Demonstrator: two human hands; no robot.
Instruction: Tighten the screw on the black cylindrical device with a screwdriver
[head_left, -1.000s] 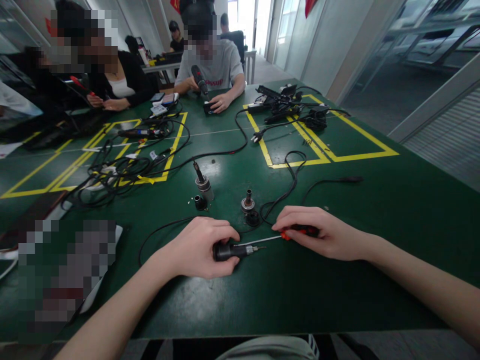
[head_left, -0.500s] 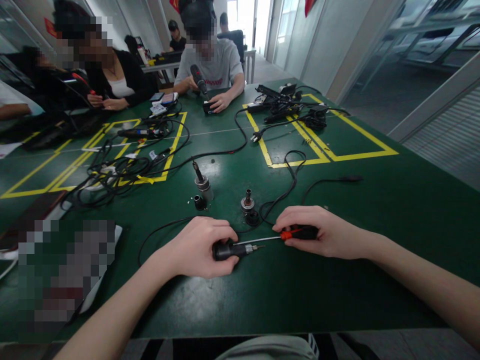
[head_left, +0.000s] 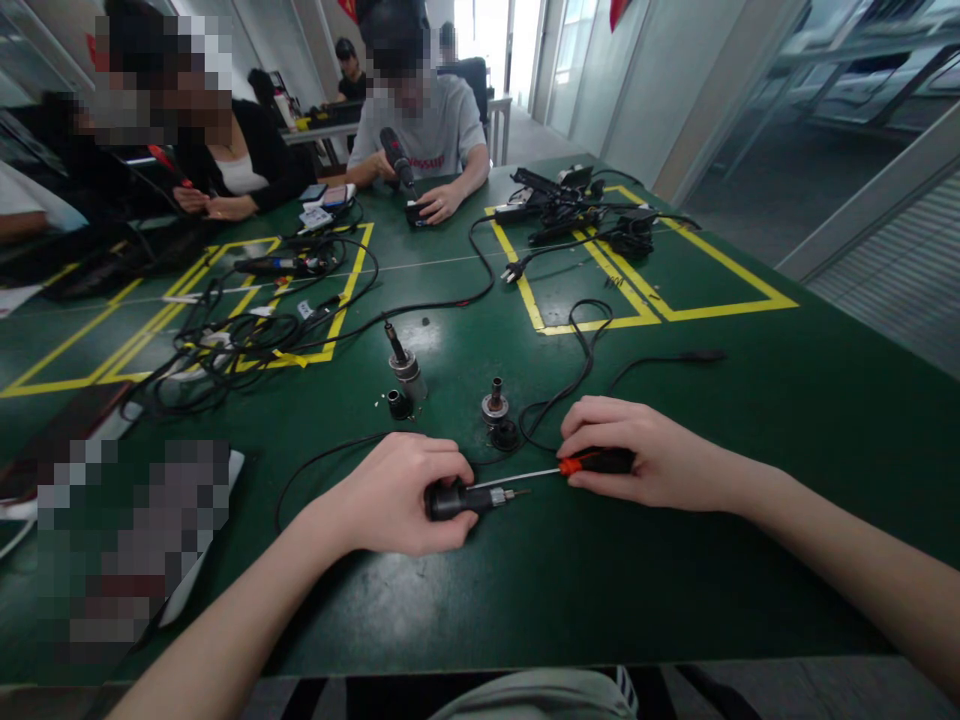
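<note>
Closed around a black handheld tool is my left hand. The tool lies nearly level just above or on the green table, its metal collar and thin tip pointing right. My right hand grips the black and orange handle of a screwdriver. The screwdriver's slim shaft runs left to the tool's body near my left fingers; the very tip is hidden there. Beyond my hands stand a metal cylinder with a dark shaft and a smaller metal part with a bearing. Black ring-shaped pieces sit beside them.
A black cord loops past my right hand. Tangled cables lie at the left, and a pile of black devices at the back. Across the table, a person holds a drill-like tool. A blurred flat object lies left.
My right hand has tilted and shifted slightly, its fingers moving on the screwdriver handle. The handle has moved a little up and left. My left hand and the black tool have stayed in place.
</note>
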